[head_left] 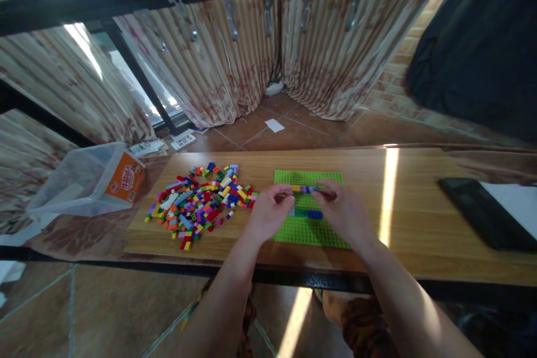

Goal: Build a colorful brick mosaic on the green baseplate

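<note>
A short row of joined toy bricks (302, 189), yellow, purple and dark, spans the gap between my two hands. My left hand (271, 207) pinches its left end with thumb and fingertips. At the other end, the fingers of my right hand (339, 207) are closed on the same row. Both hands are over the bright green studded baseplate (310, 232). A dark blue brick (315, 214) is on the plate close to my right thumb, and a pale brick (291, 210) sits beside my left hand. My fingers partly cover the row's ends.
A heap of mixed bricks (201, 201) spreads over the wooden table (239, 238) on the left. Beyond it stands a clear plastic bin (79, 179) with an orange label. At the right lie a black tablet-like slab (482, 212) and white paper (514, 204).
</note>
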{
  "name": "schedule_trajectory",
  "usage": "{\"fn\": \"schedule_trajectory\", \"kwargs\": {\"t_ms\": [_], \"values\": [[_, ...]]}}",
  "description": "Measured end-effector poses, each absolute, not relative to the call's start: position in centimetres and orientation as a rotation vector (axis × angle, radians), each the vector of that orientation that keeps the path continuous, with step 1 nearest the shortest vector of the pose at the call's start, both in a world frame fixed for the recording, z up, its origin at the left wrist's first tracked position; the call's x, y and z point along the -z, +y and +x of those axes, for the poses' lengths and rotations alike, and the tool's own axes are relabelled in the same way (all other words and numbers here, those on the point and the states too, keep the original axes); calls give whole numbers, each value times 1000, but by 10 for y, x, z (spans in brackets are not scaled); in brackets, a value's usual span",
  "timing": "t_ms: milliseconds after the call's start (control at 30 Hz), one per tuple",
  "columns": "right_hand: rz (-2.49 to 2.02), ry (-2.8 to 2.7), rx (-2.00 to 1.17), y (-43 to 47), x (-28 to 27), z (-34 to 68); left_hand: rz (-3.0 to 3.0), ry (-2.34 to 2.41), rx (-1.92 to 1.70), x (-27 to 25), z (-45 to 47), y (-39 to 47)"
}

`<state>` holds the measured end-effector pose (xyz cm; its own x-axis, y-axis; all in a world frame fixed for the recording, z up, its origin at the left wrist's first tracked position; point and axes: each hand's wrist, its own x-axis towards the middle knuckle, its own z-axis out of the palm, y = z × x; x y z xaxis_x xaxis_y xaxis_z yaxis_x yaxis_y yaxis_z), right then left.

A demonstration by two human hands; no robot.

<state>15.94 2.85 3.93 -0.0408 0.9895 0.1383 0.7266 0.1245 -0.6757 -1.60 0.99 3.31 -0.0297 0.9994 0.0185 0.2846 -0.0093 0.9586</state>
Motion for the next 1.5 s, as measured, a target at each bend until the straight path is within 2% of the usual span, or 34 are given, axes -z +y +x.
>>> {"fn": "schedule_trajectory", "kwargs": {"t_ms": [233, 533, 1000, 1500], "values": [[-1907, -1919, -499, 35, -40, 176, 1796, 1657, -932, -41, -10, 9], [-2023, -2009, -440, 33, -38, 166, 2072, 1579, -687, -34, 11, 10], [-1839, -2101, -442, 33, -32, 179, 2103, 1555, -642, -26, 23, 12], [-1733, -2085, -661, 40, -26, 185, 2098, 1499, -635, -30, 19, 6]]}}
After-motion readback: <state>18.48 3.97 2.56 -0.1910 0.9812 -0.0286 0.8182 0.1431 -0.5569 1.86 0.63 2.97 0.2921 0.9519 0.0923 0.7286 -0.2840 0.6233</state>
